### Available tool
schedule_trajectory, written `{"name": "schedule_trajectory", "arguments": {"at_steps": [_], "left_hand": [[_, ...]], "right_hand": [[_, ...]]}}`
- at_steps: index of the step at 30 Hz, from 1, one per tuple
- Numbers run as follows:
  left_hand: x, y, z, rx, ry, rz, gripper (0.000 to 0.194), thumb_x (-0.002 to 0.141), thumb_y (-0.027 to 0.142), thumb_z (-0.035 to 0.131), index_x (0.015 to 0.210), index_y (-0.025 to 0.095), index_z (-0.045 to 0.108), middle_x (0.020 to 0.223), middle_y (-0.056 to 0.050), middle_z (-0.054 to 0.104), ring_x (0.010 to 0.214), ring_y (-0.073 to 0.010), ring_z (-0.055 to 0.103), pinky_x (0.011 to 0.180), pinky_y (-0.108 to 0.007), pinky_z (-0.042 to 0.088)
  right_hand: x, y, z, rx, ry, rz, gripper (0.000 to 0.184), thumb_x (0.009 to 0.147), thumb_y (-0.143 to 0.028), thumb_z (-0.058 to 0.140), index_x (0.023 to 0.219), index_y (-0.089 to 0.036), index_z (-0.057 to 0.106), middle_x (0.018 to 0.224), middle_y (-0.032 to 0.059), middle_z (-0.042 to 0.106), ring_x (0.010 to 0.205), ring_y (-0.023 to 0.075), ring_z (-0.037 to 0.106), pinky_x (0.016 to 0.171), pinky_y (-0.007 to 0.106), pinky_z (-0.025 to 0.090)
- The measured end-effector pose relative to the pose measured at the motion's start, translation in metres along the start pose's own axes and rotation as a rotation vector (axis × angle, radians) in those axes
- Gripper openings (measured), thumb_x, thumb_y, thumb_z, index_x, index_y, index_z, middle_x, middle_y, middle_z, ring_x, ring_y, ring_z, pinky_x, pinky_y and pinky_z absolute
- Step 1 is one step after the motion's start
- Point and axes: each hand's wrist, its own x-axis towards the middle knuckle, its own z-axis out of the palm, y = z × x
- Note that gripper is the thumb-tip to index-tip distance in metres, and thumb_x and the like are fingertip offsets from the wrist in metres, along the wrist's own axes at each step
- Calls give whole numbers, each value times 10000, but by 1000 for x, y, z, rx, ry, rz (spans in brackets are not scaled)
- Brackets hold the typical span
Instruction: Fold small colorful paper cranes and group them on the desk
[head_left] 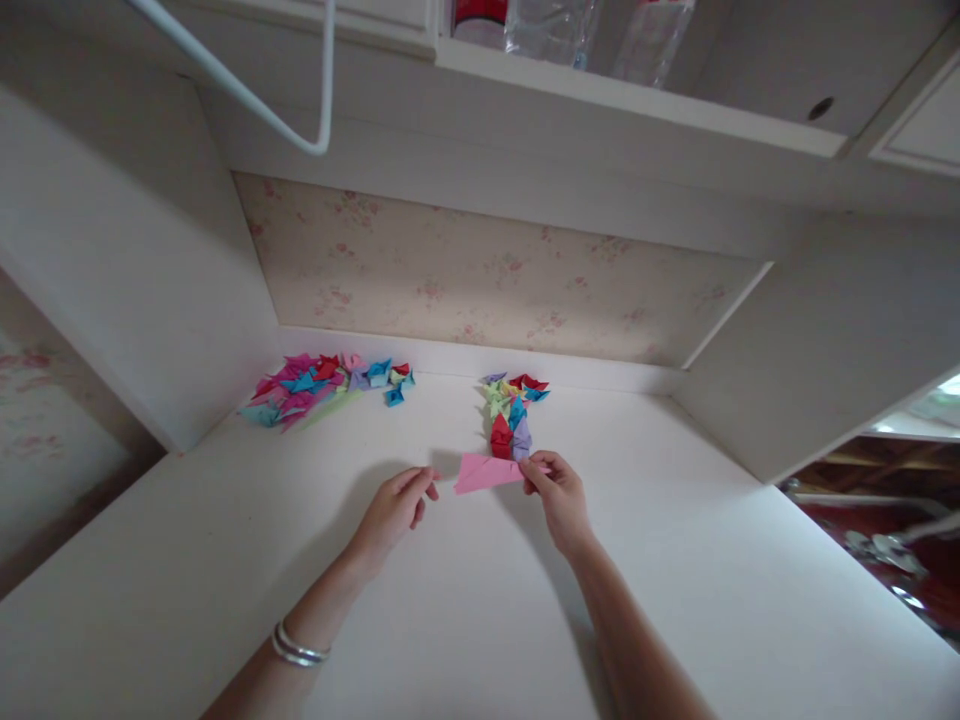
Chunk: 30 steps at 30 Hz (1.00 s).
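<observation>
My right hand (556, 495) pinches the right end of a folded pink paper (484, 473) between thumb and fingers. The paper is held above the white tabletop as a long, tapering shape. My left hand (397, 505) is off the paper's left end, fingers loosely curled and apart, with nothing seen in it. Just beyond the pink paper stand a red folded paper piece (501, 437) and a lilac folded paper piece (522, 439). Behind them lies a small group of green, blue and red folded pieces (517, 408).
A larger heap of colourful folded papers (300, 385) lies at the back left, with a small blue piece (394, 397) beside it. White side panels and a floral back wall (450, 270) enclose the table (465, 620). Overhead are a shelf (637, 90) and a white bent rod (326, 80).
</observation>
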Motion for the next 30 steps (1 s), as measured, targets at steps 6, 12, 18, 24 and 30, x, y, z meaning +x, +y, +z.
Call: {"name": "schedule_trajectory", "arguments": {"at_steps": [6,12,18,24,30], "left_hand": [[1,-3,-2,13,-31,3,392,811,504,537,923,152,670,722,-9,591,461,-72,404,411,-202,284],[2,-6,-1,60,-86,-9,378,819,487,522,905,142,652,707,6,579,461,-65,404,415,-197,269],[2,-5,-2,106,-74,-7,371,840,474,503,908,137,642,720,6,573,481,-66,411,431,-196,282],[3,-8,-1,121,-86,-14,376,836,478,503,915,135,638,713,8,566,477,-69,409,425,-198,279],[3,-10,1,150,-97,-21,362,839,471,500,902,144,640,705,12,563,485,-72,408,433,-199,282]], "right_hand": [[3,10,-34,-139,7,28,331,697,-476,727,763,-170,621,570,-28,537,521,111,454,501,237,321],[10,23,-48,-606,-43,-90,241,762,-432,609,767,-194,648,652,7,637,609,155,565,572,253,377],[8,22,-49,-1068,-111,-308,180,828,-344,528,834,-238,674,766,0,705,708,166,622,752,294,377],[9,21,-53,-1177,-128,-313,134,833,-316,558,841,-241,669,788,-2,711,761,171,630,770,291,356],[12,29,-56,-1201,-119,-354,114,822,-303,586,869,-250,676,808,6,707,798,180,612,752,286,364]]}}
